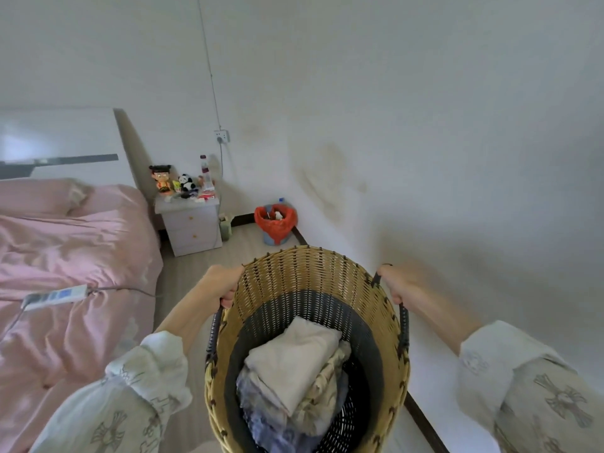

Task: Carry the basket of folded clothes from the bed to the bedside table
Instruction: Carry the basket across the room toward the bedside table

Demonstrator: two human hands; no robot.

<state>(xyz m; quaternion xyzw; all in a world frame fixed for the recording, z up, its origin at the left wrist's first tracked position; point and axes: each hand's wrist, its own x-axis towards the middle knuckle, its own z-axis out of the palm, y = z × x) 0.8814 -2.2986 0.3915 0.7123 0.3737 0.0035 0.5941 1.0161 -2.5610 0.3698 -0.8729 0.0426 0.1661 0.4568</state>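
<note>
A tall woven basket (313, 273), tan above and dark below, hangs in the air in front of me over the floor. Folded clothes (294, 361) lie stacked inside it, a beige piece on top. My left hand (222, 284) grips the dark handle on the basket's left side. My right hand (400, 284) grips the handle on its right side. The bedside table (191, 228), white with two drawers, stands ahead by the wall, beyond the basket. The bed (65, 256) with pink bedding lies to my left.
Toys, a bottle and small items crowd the bedside table's top (186, 188). A bin with a red bag (276, 223) stands in the corner right of it. A power strip (55, 297) with its cord lies on the bed. A wall runs close along my right.
</note>
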